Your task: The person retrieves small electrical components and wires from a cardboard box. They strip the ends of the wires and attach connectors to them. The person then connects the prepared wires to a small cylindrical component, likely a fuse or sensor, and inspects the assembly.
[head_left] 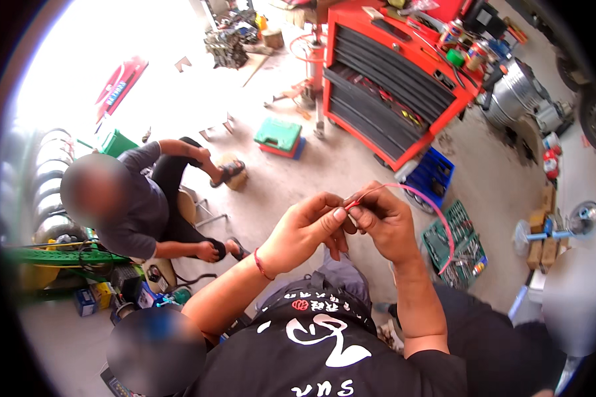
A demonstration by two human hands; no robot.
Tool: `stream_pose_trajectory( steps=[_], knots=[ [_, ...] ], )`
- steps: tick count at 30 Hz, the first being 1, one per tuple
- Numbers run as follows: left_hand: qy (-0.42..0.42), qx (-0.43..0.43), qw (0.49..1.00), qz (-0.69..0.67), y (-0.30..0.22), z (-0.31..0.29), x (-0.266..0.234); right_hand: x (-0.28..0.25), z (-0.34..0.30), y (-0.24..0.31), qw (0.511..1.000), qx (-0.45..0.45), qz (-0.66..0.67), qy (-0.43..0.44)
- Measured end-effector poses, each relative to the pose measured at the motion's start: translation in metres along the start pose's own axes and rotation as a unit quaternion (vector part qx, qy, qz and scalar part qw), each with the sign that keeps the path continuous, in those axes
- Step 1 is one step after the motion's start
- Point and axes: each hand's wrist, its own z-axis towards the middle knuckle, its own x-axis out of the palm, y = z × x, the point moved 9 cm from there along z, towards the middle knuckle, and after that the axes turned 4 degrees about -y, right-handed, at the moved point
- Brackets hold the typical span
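Note:
A thin pink-red wire is pinched between the fingertips of both hands in front of my chest. My left hand is closed, its thumb and forefinger pressed together at the wire's near part. Close against it, my right hand grips the same wire with thumb and fingers. From there the wire loops over the right hand and hangs in a curve on its right side, its free end pointing down. The fingers hide the exact part being held. A red string bracelet circles my left wrist.
A red tool chest with black drawers, one partly pulled out, stands ahead. On the floor lie a green case, a blue bin and an open socket set. One person sits at left; others are close at lower left and right.

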Motion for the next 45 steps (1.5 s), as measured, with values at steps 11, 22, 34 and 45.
stream_pose_trajectory(
  steps=[11,22,34,45],
  knots=[
    [-0.135,0.047,0.989,0.049,-0.075,0.169,-0.037,-0.079,0.194,0.014,0.997,-0.034,-0.021,0.060],
    [0.077,-0.069,0.988,0.117,-0.048,0.307,-0.028,-0.176,0.216,0.006,0.966,0.020,-0.197,-0.168],
    [0.565,-0.151,0.782,0.216,0.062,0.184,0.173,-0.124,-0.121,0.046,0.723,0.015,-0.278,-0.633],
    [0.732,-0.352,0.533,0.236,0.274,-0.234,0.319,0.128,-0.574,-0.110,0.372,0.058,0.022,-0.926]
  ],
)
